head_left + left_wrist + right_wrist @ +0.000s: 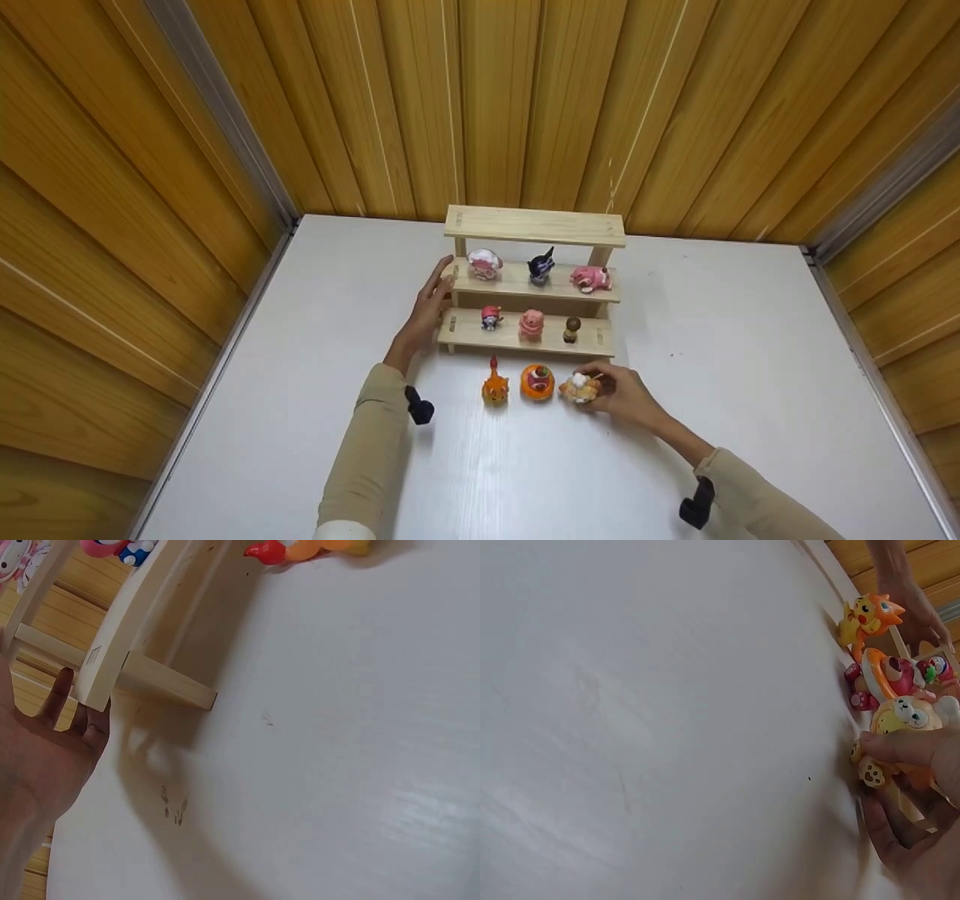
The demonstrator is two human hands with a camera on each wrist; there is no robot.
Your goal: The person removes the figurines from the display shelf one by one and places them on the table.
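Note:
In the head view my right hand [626, 394] pinches a cream-and-orange toy figurine [580, 388] with a white top, at the right end of a front row on the table. In the right wrist view, thumb and fingers sit either side of that figurine, whose paw-print feet show. Beside it are a pink bear figurine in an orange ring [538, 382] and an orange-yellow figurine with a red-tipped tail [495, 388]. My left hand [429, 311] rests against the left end of a wooden tiered shelf [534, 225]; the left wrist view shows fingertips touching a board's corner.
The middle tier holds a white-and-pink figurine [485, 264], a dark pointed one [540, 266] and a pink lying one [591, 278]. On the bottom tier stand a red-hatted figurine [490, 318], a pink pig-like one [531, 325] and a small brown-headed one [571, 330]. Wood-panel walls surround the white table [720, 337].

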